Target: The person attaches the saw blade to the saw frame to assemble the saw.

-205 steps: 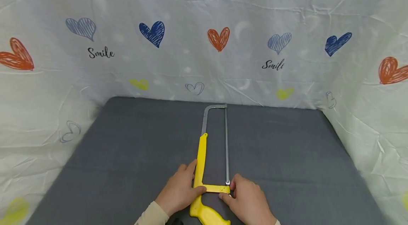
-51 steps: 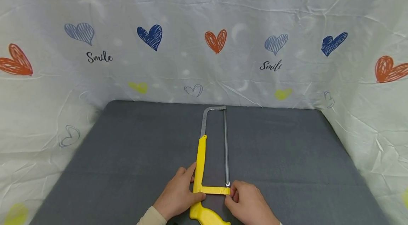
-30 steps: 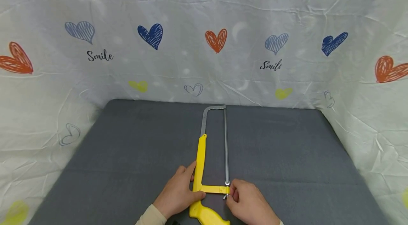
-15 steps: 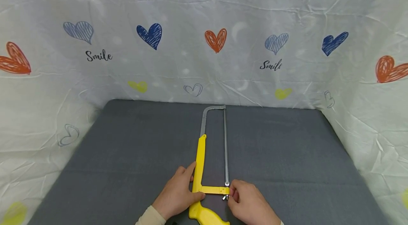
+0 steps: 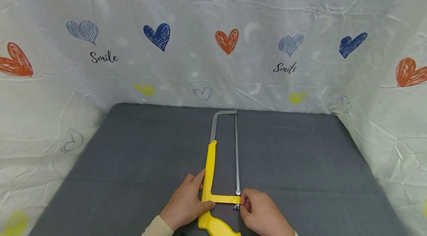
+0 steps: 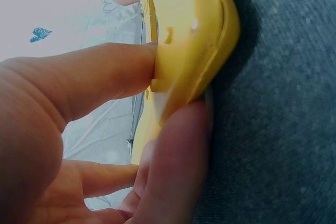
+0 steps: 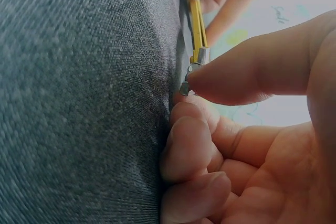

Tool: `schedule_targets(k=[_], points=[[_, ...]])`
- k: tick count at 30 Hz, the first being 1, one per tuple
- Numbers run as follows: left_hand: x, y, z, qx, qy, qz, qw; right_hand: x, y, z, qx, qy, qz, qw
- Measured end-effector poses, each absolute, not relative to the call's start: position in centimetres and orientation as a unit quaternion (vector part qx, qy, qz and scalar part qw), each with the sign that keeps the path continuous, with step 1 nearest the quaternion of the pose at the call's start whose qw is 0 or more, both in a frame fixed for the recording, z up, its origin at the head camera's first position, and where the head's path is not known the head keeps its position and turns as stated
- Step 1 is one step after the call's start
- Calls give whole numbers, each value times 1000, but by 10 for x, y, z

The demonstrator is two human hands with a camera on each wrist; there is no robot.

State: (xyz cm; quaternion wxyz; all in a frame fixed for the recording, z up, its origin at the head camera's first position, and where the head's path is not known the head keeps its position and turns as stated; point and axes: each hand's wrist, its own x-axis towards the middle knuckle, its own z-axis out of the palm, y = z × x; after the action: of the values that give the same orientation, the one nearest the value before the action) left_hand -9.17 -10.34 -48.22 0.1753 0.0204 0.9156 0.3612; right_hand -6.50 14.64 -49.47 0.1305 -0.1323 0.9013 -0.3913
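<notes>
A hacksaw (image 5: pixel 210 161) with a yellow handle and grey metal front lies flat, its front end pointing away from me. My left hand (image 5: pixel 185 200) grips the yellow frame, thumb over the corner by the crosspiece and fingers along the outer side. The blade (image 5: pixel 237 154) runs straight along the right side. At its near end a small metal wing nut (image 5: pixel 237 207) sticks out below the yellow crosspiece. My right hand (image 5: pixel 261 210) is at this nut; in the right wrist view the thumb and curled index finger pinch the wing nut (image 7: pixel 185 88).
The saw rests on a dark grey cloth-covered table (image 5: pixel 146 147). White sheeting (image 5: pixel 193 13) printed with hearts and "Smile" hangs behind it and on both sides. The saw's tip comes close to the table's back edge.
The wing nut, hidden by my right fingers 1.7 seconds ago, now shows and has turned between frames. My right thumb has shifted right from under the crosspiece. The left hand keeps its hold.
</notes>
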Motion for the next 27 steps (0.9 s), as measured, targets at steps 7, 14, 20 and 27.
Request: schedule_targets(k=[7, 14, 20, 27], points=[[-92, -104, -481, 22, 915, 364, 173, -66, 147, -495, -132, 900, -394, 134], [-93, -104, -481, 18, 916, 359, 181, -67, 148, -492, -122, 893, -403, 158], [-94, -103, -482, 13, 917, 350, 189, -65, 141, -489, -50, 898, -395, 188], [-95, -103, -482, 16, 917, 350, 190, -60, 127, -485, -10, 932, -338, 129]])
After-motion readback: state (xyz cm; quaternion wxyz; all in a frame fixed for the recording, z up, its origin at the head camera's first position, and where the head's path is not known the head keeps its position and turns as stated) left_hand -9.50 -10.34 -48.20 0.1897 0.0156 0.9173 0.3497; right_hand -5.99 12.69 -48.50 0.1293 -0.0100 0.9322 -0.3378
